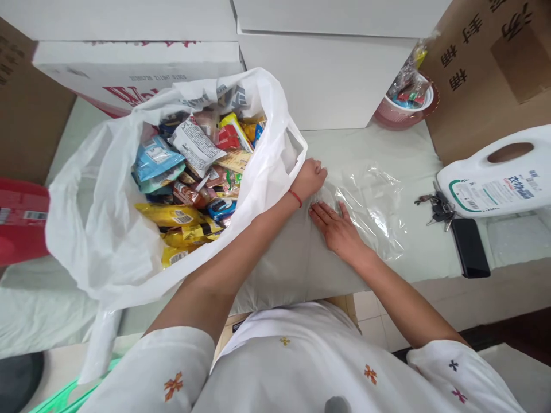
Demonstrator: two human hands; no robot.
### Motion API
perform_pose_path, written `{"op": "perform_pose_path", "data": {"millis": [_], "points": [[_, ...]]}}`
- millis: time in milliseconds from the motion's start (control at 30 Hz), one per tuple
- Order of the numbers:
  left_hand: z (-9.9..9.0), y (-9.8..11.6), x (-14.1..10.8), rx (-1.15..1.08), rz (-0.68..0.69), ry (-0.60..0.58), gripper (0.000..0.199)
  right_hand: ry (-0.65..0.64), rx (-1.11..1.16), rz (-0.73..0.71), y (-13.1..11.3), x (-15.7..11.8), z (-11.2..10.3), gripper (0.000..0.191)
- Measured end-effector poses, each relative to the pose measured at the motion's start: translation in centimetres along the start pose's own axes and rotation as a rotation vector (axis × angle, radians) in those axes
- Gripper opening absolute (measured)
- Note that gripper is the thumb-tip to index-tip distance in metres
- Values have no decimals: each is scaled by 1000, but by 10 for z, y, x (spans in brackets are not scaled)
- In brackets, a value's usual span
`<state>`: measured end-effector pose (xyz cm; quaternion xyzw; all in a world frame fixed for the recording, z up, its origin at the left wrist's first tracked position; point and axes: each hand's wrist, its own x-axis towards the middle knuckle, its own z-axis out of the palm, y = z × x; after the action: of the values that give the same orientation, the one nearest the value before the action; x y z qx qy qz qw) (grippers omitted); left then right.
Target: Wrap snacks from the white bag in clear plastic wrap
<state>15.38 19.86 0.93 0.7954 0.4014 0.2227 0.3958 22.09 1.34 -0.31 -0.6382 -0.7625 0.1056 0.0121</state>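
Observation:
A clear plastic bag [374,209] lies spread on the pale cloth-covered table, wrinkled and shiny. My left hand [309,179], with a red string on its wrist, is closed at the bag's left edge; its curled fingers partly hide what they grip. Just below it my right hand [338,229] rests flat with fingers stretched over the near left part of the bag. Left of my hands stands a large white carrier bag [275,189], its mouth wide, full of packaged snacks [196,146]. My left forearm passes along its near right side.
White boxes [310,80] line the back. A pink basket [407,115] with wrapped items stands at the back right. A white detergent jug [503,172], keys [441,209] and a black phone [470,248] lie on the right. A red container [23,221] is far left.

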Motion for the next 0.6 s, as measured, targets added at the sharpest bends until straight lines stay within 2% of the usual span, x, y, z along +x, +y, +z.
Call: {"op": "perform_pose_path", "data": {"millis": [133, 233, 333, 467, 600], "points": [[-1, 31, -20, 77, 66, 58, 30, 36, 45, 30, -3, 15, 5, 65], [8, 40, -26, 140, 72, -78, 31, 47, 65, 60, -5, 26, 8, 57], [18, 26, -17, 245, 5, -185, 40, 65, 71, 71, -7, 33, 10, 56], [23, 4, -5, 299, 11, -195, 49, 87, 109, 92, -6, 35, 5, 57], [19, 0, -2, 322, 16, -245, 55, 148, 129, 144, -1, 29, -4, 52]]}}
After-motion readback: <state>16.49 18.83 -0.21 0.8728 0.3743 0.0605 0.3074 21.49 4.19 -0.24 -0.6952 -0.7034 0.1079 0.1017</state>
